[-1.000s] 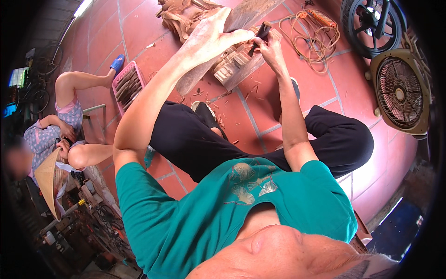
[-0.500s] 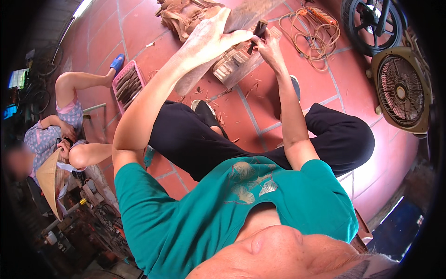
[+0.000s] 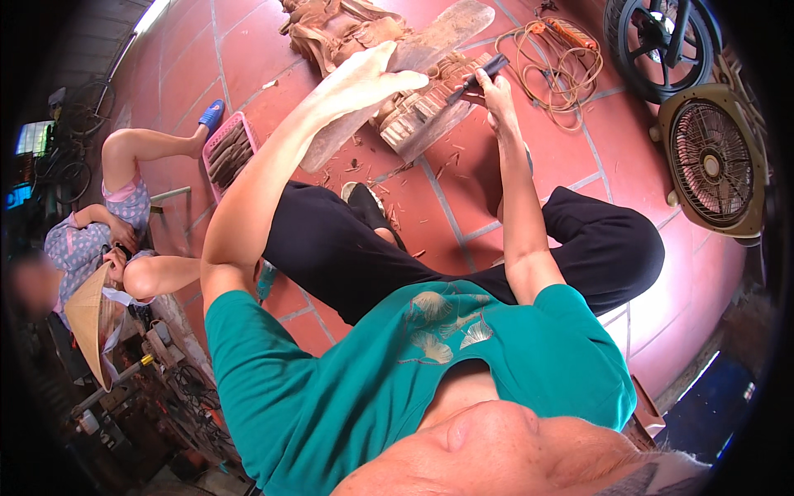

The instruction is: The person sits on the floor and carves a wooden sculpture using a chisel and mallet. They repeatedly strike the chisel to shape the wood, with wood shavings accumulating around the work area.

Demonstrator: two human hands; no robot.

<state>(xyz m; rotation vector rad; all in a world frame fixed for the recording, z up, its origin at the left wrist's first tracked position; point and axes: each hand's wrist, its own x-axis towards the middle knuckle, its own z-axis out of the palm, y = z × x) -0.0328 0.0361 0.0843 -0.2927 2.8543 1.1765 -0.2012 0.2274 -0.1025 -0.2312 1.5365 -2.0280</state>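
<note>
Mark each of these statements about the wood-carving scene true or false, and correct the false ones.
1. The right hand holds a dark-handled carving tool against the carved wood block. True.
2. The left hand rests flat on the tiled floor. False: it is raised over the wood block, fingers stretched out.
3. A pink basket lies on the red tiled floor to the person's left. True.
4. A fan stands between the person's knees. False: it sits off to the right, beside a black wheel.
5. A coil of cord lies beyond the right hand. True.
</note>
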